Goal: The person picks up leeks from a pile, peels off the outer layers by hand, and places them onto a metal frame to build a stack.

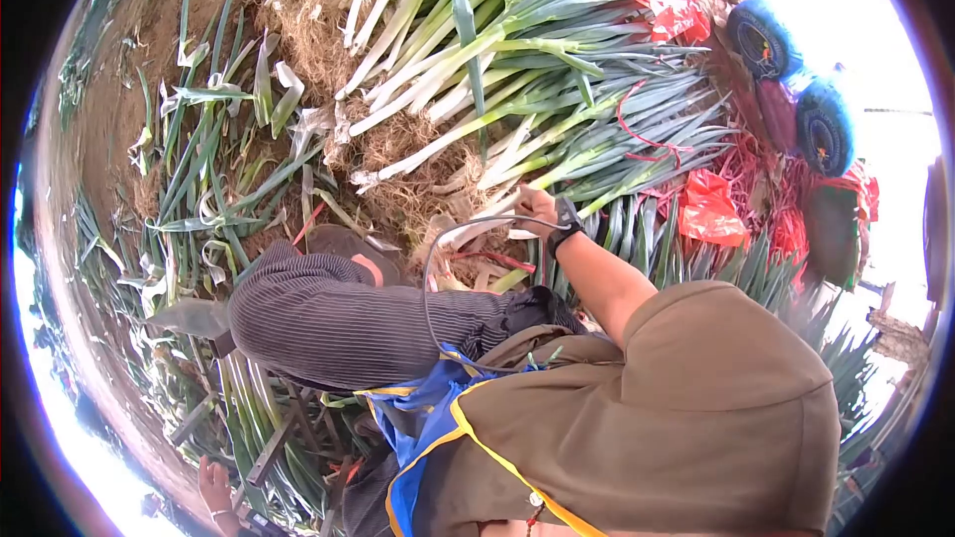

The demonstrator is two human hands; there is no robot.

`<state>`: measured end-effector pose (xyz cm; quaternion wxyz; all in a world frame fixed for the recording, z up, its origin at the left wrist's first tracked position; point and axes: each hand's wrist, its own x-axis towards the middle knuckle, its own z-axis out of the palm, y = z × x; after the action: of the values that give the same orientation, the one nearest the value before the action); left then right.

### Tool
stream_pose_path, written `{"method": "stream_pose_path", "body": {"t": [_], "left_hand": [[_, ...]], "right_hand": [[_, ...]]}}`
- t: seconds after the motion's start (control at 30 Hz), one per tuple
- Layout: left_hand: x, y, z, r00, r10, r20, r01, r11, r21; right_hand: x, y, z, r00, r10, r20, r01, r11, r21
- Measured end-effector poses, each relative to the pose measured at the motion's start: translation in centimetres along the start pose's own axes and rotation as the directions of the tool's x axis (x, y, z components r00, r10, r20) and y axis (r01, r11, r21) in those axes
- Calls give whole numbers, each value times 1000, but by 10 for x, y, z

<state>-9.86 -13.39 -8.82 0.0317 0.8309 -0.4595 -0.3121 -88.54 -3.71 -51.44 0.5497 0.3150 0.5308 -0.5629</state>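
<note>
A dark watch is on the wrist of my right hand (537, 211), near the middle of the view. Its fingers are closed round a leek (477, 227), with the white stalk and roots pointing left. Just above lies a large pile of leeks (517, 70), roots to the left and green leaves to the right. Far off at the lower left edge, my left hand (214, 485) has its fingers apart and holds nothing; a bracelet circles its wrist. A red strip (502, 260) lies just below the held leek.
Loose leaves (214, 139) litter the soil at left. More leeks (264, 408) lie lower left near metal bars. Red plastic bags (711, 211) and blue-covered wheels (826, 127) are at right. A thin cable (426, 283) loops past my striped trouser leg (338, 328).
</note>
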Motion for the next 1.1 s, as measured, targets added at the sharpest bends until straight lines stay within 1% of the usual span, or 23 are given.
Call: {"method": "stream_pose_path", "body": {"t": [0.03,0.07,0.1,0.13,0.2,0.23,0.3,0.33,0.37,0.4,0.43,0.47,0.53,0.57,0.6,0.67,0.73,0.8,0.87,0.93,1.0,1.07,1.1], "left_hand": [[5,0,-2,1000,5,-1,-5,1000,1],[12,-4,-5,1000,24,1,-24,1000,-1],[16,-7,-8,999,42,4,-42,999,-2],[16,-6,-10,999,45,1,-45,999,-4],[7,22,-7,998,52,44,-51,998,-21],[10,25,-8,998,56,36,-55,998,-29],[13,29,-12,984,166,-67,-167,986,-4],[8,38,-13,983,165,-81,-166,986,-14],[-3,57,-15,978,188,-88,-187,982,17],[-15,77,-16,973,209,-97,-205,977,50],[-26,92,-15,968,232,-97,-234,972,-8],[-37,106,-15,967,223,-124,-227,974,-16],[-56,128,-17,934,304,-186,-300,953,48],[-63,135,-17,908,354,-226,-354,934,44],[-70,140,-16,877,399,-266,-402,915,45],[-89,158,-11,826,454,-336,-469,882,39],[-109,182,-3,858,405,-315,-455,884,-103],[-134,212,11,856,415,-307,-489,842,-227],[-134,219,26,815,511,-274,-579,742,-337],[-127,229,43,757,602,-255,-653,680,-333],[-119,235,60,727,646,-232,-660,565,-495],[-106,236,71,687,697,-205,-641,449,-622],[-105,237,72,677,715,-174,-594,392,-702]], "right_hand": [[-5,-6,6,979,-11,204,0,999,51],[-8,-15,13,916,-32,401,-8,995,97],[-15,-22,28,858,-103,503,17,985,172],[-48,-36,61,960,53,274,-139,942,304],[-77,-50,106,912,-13,410,-179,887,426],[-93,-56,128,865,-70,496,-158,902,403],[-132,-60,171,749,-173,640,-96,927,363],[-154,-60,195,681,-218,699,-55,937,346],[-175,-56,215,586,-241,774,-15,952,307],[-204,-52,236,492,-234,838,-46,955,294],[-223,-42,254,466,-233,854,-5,964,265],[-240,-32,271,438,-228,870,35,971,237],[-277,-8,294,366,-161,917,60,987,149],[-295,5,304,369,-104,923,98,993,73],[-318,20,310,332,-110,937,131,989,70],[-334,50,321,148,-17,989,201,979,-13],[-352,77,326,141,116,983,255,955,-149],[-361,107,332,11,201,980,338,921,-193],[-374,128,335,-79,308,948,528,820,-222],[-387,147,335,-65,455,888,656,691,-305],[-393,168,336,-181,538,823,776,593,-217],[-401,188,336,-251,665,704,804,548,-231],[-404,198,336,-266,683,680,799,551,-241]]}}
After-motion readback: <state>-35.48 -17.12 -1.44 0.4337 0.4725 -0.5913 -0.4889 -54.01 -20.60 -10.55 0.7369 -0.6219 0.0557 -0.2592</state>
